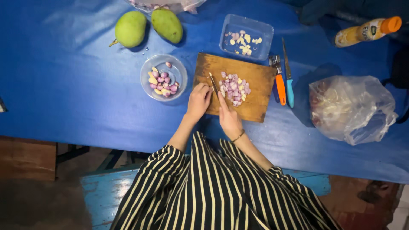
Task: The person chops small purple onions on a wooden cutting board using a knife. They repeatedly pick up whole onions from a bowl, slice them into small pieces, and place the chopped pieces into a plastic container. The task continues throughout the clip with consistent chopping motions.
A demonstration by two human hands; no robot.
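Observation:
A wooden cutting board (255,81) lies on the blue table, with a pile of chopped shallot and garlic pieces (233,88) in its middle. My left hand (198,102) rests at the board's near left edge, fingers curled around a small knife (213,81) that points away from me, just left of the pile. My right hand (229,118) lies on the board's near edge. Its index finger stretches toward the pile, and a bracelet shows at the wrist.
A round clear bowl (179,81) of peeled shallots and garlic stands left of the board. A rectangular clear tub (264,32) with a few pieces is behind it. An orange-handled peeler (280,87), a blue-handled knife (289,91), a plastic bag (353,108), two green mangoes (130,29) and an orange-capped bottle (367,32) lie around.

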